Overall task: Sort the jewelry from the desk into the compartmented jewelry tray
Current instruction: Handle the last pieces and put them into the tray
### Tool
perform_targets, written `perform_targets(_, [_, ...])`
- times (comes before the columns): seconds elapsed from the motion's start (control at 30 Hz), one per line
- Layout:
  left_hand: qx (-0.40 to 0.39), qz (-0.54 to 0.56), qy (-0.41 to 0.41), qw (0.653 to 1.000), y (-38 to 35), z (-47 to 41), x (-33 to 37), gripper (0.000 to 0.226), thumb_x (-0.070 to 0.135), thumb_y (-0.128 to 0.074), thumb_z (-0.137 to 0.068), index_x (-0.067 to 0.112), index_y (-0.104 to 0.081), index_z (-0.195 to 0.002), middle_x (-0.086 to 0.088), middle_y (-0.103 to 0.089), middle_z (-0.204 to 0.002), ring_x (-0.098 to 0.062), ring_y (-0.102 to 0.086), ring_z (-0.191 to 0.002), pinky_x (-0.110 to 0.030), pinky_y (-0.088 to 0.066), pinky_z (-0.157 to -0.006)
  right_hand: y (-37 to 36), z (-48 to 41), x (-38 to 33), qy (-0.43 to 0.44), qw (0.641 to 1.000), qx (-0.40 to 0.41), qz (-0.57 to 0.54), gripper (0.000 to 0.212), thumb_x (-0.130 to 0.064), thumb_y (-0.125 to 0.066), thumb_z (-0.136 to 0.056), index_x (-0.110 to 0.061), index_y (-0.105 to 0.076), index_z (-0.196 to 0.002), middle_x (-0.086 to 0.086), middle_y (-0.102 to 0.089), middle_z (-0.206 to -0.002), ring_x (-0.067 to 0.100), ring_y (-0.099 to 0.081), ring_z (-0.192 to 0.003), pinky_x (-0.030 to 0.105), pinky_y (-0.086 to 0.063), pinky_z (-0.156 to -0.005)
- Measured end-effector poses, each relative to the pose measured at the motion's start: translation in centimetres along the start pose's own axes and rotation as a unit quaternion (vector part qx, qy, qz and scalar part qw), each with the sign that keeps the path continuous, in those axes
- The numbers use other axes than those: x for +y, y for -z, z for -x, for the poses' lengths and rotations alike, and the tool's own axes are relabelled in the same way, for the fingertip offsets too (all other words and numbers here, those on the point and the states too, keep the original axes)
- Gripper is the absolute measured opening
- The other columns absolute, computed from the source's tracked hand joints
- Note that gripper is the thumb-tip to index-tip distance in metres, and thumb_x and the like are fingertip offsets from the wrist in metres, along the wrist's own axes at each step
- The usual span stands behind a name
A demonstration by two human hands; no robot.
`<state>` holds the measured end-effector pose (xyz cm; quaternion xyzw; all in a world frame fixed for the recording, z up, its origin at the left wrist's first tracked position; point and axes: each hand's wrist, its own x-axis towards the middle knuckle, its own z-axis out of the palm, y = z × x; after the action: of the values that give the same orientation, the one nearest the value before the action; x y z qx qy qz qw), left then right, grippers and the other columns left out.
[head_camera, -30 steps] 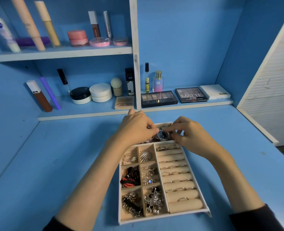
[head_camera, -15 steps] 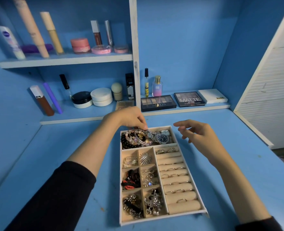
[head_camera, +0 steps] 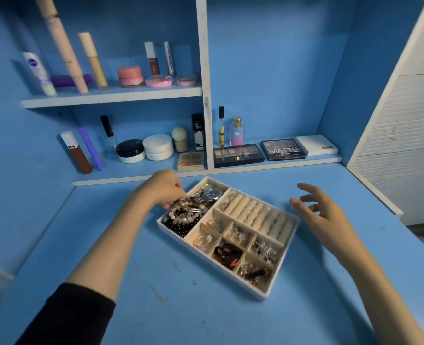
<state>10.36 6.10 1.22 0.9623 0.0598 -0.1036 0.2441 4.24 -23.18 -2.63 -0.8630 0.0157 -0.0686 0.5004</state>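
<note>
**A:** Where is the jewelry?

**B:** In the jewelry tray (head_camera: pixel 265 295), which lies askew mid-desk with one corner pointing at the desk's (head_camera: pixel 181 312) back edge. The bracelets (head_camera: pixel 183 216) are heaped in the long compartment at its left end, and the watch (head_camera: pixel 212 194) lies in the same compartment, at the end nearer the back edge.

**A:** And the hands?

**B:** The left hand (head_camera: pixel 165 188) is down on that heap. Its grip is curled and closed onto the bracelets, as far as I can judge. The right hand (head_camera: pixel 315 207) hovers off the tray's right side, its grip apart with the fingers spread, touching nothing.

**A:** How will the bracelets handle?

**B:** I'd guess they are light and floppy. Beaded strands like these probably snag on each other, so one tug may drag out the whole heap. I'd hook a finger through a full loop and lift slowly.

**A:** And the watch?

**B:** It looks heavier, with a stiff case and a slippery metal band. It is best taken by the sides of the case, off the glass.

**A:** Any risk?

**B:** The tray looks light enough to slide, so the free hand should steady its wall.
</note>
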Motion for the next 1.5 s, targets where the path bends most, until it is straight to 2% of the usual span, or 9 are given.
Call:
perform_targets(0.13, [0.012,0.12,0.076,0.99,-0.6,2.4,-2.3,0.024,0.003,-0.055,-0.085,0.006,-0.065,-0.107,-0.008,-0.064,-0.071,-0.02,-0.063,-0.062,-0.028,-0.055,-0.058,-0.6,1.1,-0.1,-0.049,0.998,-0.021,-0.022,0.047,-0.032,-0.053,-0.092,-0.023,-0.041,-0.136,0.004,-0.056,-0.12,0.021,-0.054,-0.103,0.034,-0.042,-0.091])
perform_targets(0.23, [0.013,0.213,0.093,0.973,-1.8,4.5,-3.1,0.035,0.002,-0.057,-0.084,0.01,-0.059,-0.119,-0.006,-0.064,-0.068,-0.015,-0.064,-0.053,-0.023,-0.054,-0.05,-1.2,1.4,-0.4,-0.07,0.994,-0.064,-0.062,0.042,-0.022,-0.049,-0.095,-0.021,-0.043,-0.137,-0.001,-0.059,-0.124,0.016,-0.053,-0.111,0.03,-0.038,-0.098])
perform_targets(0.47, [0.059,0.343,0.092,0.933,-4.1,8.3,-2.9,0.032,0.0,-0.058,-0.084,0.007,-0.062,-0.115,-0.008,-0.064,-0.065,-0.007,-0.06,-0.04,-0.02,-0.053,-0.045,-1.3,1.7,-0.6,-0.085,0.991,-0.061,-0.083,0.039,-0.002,-0.046,-0.094,-0.014,-0.051,-0.131,0.0,-0.06,-0.11,-0.002,-0.054,-0.082,0.004,-0.044,-0.061])
perform_targets(0.57, [0.097,0.333,0.087,0.934,-4.8,8.6,-3.2,0.027,0.004,-0.059,-0.082,0.009,-0.067,-0.107,-0.004,-0.067,-0.062,-0.014,-0.063,-0.049,-0.029,-0.057,-0.056,-1.4,1.9,-0.5,-0.084,0.993,-0.052,-0.07,0.04,-0.002,-0.045,-0.094,-0.014,-0.051,-0.132,0.003,-0.062,-0.113,0.011,-0.058,-0.09,0.011,-0.045,-0.067])
perform_targets(0.7, [0.179,0.285,0.062,0.94,-6.0,9.1,-2.1,0.023,0.005,-0.053,-0.084,0.008,-0.066,-0.103,-0.003,-0.066,-0.091,-0.015,-0.059,-0.084,-0.024,-0.044,-0.073,-1.6,2.2,-0.5,-0.082,0.995,-0.039,-0.047,0.043,-0.002,-0.044,-0.093,-0.017,-0.051,-0.133,0.003,-0.064,-0.109,0.036,-0.06,-0.102,0.045,-0.049,-0.087])
perform_targets(1.0, [0.198,0.373,0.032,0.906,-6.6,9.6,-1.7,0.027,0.0,-0.048,-0.085,0.021,-0.064,-0.087,0.014,-0.064,-0.081,-0.001,-0.059,-0.079,-0.022,-0.047,-0.069,-1.6,2.3,-0.8,-0.087,0.994,-0.035,-0.059,0.04,-0.005,-0.046,-0.094,-0.017,-0.052,-0.132,0.002,-0.063,-0.11,0.021,-0.06,-0.092,0.042,-0.049,-0.082])
perform_targets(1.13, [0.2,0.369,0.033,0.907,-6.6,9.7,-1.6,0.033,0.0,-0.048,-0.085,0.029,-0.062,-0.079,0.018,-0.063,-0.077,0.002,-0.058,-0.077,-0.023,-0.047,-0.072,-1.6,2.4,-0.9,-0.086,0.995,-0.033,-0.042,0.043,-0.002,-0.043,-0.093,-0.017,-0.052,-0.132,0.003,-0.063,-0.107,0.035,-0.062,-0.095,0.044,-0.051,-0.079])
perform_targets(1.37, [0.205,0.351,0.027,0.913,-6.7,9.8,-1.7,0.037,0.001,-0.047,-0.086,0.034,-0.062,-0.078,0.021,-0.063,-0.075,0.002,-0.059,-0.076,-0.024,-0.048,-0.071,-1.6,2.2,-0.4,-0.08,0.995,-0.027,-0.047,0.046,0.003,-0.042,-0.09,-0.019,-0.055,-0.129,0.004,-0.065,-0.104,0.009,-0.058,-0.077,0.03,-0.051,-0.07])
perform_targets(1.5, [0.206,0.359,0.026,0.91,-6.8,9.8,-1.6,0.035,0.001,-0.046,-0.086,0.032,-0.063,-0.081,0.02,-0.063,-0.075,0.003,-0.058,-0.073,-0.02,-0.046,-0.066,-1.5,2.2,-0.3,-0.09,0.991,-0.036,-0.089,0.046,0.004,-0.043,-0.09,-0.021,-0.056,-0.127,-0.004,-0.064,-0.097,-0.006,-0.055,-0.079,0.008,-0.044,-0.056])
